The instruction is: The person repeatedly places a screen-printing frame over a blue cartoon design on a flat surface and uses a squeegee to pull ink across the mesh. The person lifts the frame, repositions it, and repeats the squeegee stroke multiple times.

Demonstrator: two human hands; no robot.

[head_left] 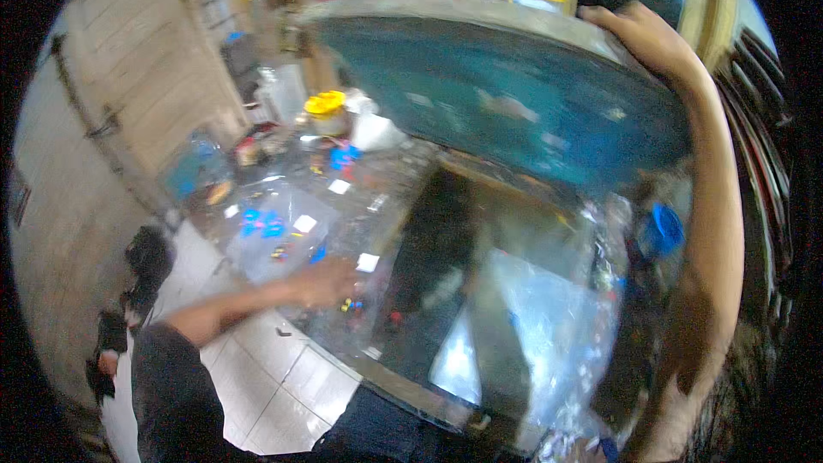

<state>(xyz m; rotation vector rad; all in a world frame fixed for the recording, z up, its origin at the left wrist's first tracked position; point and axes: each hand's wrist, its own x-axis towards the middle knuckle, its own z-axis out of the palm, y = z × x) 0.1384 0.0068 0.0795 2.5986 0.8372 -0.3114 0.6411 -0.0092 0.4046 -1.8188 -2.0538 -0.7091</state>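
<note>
My right hand [630, 30] grips the top edge of a raised, dark teal panel [514, 94]. My left hand [330, 283], smeared by motion, is low over the worktop [394, 171], beside a white square piece [368, 262] and small coloured bits [350, 304]; whether it touches them I cannot tell. Left of that, a translucent sheet [249, 249] carries blue pieces [266, 223] and another white square. Right of my left hand is a dark rectangular bed [429, 231], partly covered by a glossy clear sheet [549, 326].
A yellow-topped tub [326, 116] and white bags [375, 131] stand at the back left. A blue cup [664, 225] is beside my right forearm. A wooden door [146, 51] is at left, tiled floor [291, 411] below, and long dark bars [763, 163] at far right.
</note>
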